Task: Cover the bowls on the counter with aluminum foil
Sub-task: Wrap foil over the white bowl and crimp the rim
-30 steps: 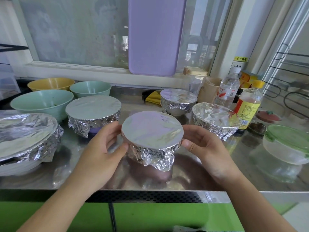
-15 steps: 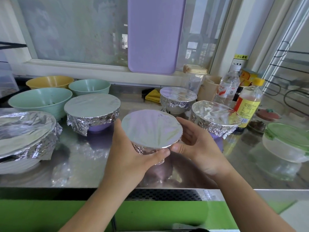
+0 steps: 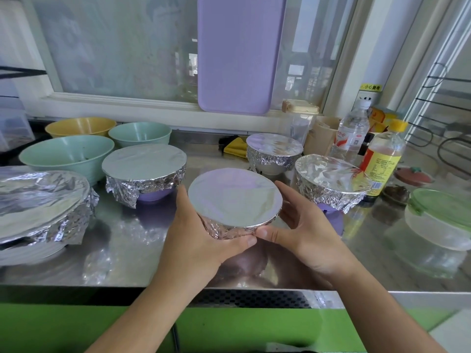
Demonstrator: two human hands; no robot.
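Cupping a small foil-covered bowl at the centre of the frame, the left hand and right hand curl round its crinkled sides, thumbs meeting under the near rim; the bowl's own material is hidden by the wrap. Its foil top is smooth, flat and round, and whether it rests on the steel counter cannot be told. Five bowls wear foil in all: a large one cut off at the left edge, a purple one left of centre, one right of centre, and a pale one behind. Three stand uncovered in the upper left: two mint green bowls, one yellow. At the right are two capped bottles and a clear container with a green lid, partly cut off. A lilac board leans on the window.
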